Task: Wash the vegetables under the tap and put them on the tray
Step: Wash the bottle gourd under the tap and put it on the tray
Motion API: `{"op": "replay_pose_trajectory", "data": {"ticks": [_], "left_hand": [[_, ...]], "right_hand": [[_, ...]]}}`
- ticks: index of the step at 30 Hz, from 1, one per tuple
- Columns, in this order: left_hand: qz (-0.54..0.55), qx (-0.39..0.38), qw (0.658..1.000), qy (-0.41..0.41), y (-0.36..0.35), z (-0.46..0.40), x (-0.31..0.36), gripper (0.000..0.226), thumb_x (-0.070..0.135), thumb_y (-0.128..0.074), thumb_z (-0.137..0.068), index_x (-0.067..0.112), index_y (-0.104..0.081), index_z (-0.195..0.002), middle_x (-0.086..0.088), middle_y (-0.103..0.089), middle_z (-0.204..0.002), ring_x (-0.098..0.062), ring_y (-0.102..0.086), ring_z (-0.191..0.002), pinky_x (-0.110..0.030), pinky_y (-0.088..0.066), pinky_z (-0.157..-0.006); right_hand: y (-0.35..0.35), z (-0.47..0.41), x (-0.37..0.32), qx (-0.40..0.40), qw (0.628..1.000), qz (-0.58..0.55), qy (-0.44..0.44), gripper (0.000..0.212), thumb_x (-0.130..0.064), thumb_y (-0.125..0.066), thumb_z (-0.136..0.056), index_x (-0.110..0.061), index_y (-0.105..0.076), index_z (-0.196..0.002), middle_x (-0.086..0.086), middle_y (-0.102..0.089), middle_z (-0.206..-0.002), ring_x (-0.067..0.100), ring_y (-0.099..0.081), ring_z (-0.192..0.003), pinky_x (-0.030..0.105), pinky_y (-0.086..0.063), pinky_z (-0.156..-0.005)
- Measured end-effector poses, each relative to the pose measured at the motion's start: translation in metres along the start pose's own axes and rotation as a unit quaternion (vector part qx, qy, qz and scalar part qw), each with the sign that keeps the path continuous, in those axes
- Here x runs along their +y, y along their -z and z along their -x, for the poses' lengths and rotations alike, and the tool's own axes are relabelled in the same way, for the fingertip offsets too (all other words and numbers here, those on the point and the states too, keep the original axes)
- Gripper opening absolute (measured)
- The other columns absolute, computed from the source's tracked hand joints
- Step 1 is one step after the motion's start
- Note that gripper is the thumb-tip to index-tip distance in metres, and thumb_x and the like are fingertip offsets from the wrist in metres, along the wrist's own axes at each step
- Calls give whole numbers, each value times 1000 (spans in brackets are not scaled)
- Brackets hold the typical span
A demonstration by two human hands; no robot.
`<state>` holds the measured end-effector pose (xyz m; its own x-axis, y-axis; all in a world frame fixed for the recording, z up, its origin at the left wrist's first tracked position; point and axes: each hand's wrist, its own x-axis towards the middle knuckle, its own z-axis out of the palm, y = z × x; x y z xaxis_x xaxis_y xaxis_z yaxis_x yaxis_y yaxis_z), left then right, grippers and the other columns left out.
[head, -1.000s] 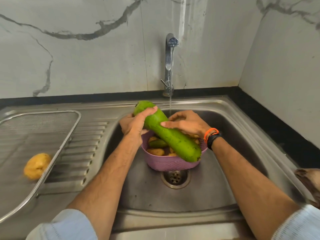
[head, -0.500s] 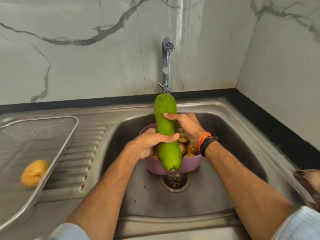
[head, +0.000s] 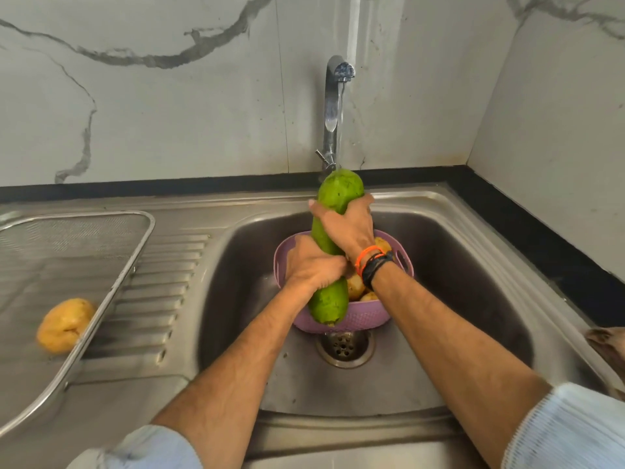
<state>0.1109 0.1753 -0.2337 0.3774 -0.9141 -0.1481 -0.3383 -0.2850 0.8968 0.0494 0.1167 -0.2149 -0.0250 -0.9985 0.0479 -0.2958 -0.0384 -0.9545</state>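
A long green gourd (head: 329,301) is held nearly upright over the purple basket (head: 358,321) in the sink, its top end under the running tap (head: 334,96). My left hand (head: 313,265) grips its lower middle. My right hand (head: 348,228) wraps its upper part, just below the wet tip. Potatoes (head: 356,287) lie in the basket, partly hidden by my hands. The steel mesh tray (head: 135,245) stands on the drainboard at the left with one yellow potato (head: 64,324) in it.
The sink basin (head: 473,299) has its drain (head: 345,346) just in front of the basket. Marble walls close the back and right side. A brownish object (head: 608,346) lies at the sink's right edge.
The gourd swung from lying slanted across the basket to nearly upright, its top under the water stream. My right hand slid up to its upper part; my left hand moved lower.
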Motion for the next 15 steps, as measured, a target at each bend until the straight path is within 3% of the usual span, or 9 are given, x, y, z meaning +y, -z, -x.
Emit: {"op": "replay_pose_trajectory", "data": {"ticks": [2,5,7,9,12,14,15], "left_hand": [[16,-18,1000,7,0,2,-1,49,31,-72,-39,17,-74,-86,-2,-75,-86,-20,-71,-86,-34,-60,-77],[57,-50,997,35,-3,-3,-7,51,30,-72,-29,15,-77,-78,-3,-76,-76,-22,-74,-78,-45,-62,-77],[85,-75,992,62,2,6,-1,46,20,-75,-32,9,-75,-77,-7,-75,-74,-25,-73,-74,-47,-62,-74],[96,-98,987,78,6,11,2,32,10,-79,-45,6,-72,-76,-9,-72,-68,-24,-70,-64,-41,-62,-67],[106,-112,985,84,9,14,3,14,-3,-77,-62,5,-69,-71,-7,-67,-58,-22,-64,-54,-32,-55,-58],[112,-120,983,88,10,16,4,16,-5,-76,-63,2,-70,-76,-10,-66,-61,-23,-63,-54,-31,-54,-56],[116,-121,982,90,10,16,5,19,-5,-76,-62,1,-70,-79,-11,-66,-61,-23,-62,-52,-30,-53,-54]], "right_hand": [[-3,-5,-5,47,998,-35,29,96,-44,-75,-83,-15,-17,-154,19,-41,-146,34,-45,-132,35,-37,-106],[-7,-20,-8,99,987,53,111,61,-46,-72,-82,-28,-50,-136,14,-55,-129,32,-55,-118,29,-41,-88],[-5,-36,-17,62,986,112,106,40,-45,-75,-75,-26,-68,-110,7,-66,-113,28,-60,-106,26,-45,-83],[4,-52,-28,-15,991,120,54,38,-47,-80,-65,-23,-75,-95,0,-70,-106,23,-61,-102,30,-51,-90],[24,-65,-32,-155,988,9,-1,49,-44,-85,-51,-13,-76,-88,4,-73,-96,25,-68,-92,37,-59,-82],[28,-66,-23,-210,968,-139,-8,30,-32,-80,-68,-11,-73,-88,9,-71,-92,25,-66,-83,36,-57,-77],[28,-66,-17,-201,957,-210,-1,20,-26,-79,-73,-12,-73,-86,11,-71,-92,26,-65,-83,38,-56,-79]]}}
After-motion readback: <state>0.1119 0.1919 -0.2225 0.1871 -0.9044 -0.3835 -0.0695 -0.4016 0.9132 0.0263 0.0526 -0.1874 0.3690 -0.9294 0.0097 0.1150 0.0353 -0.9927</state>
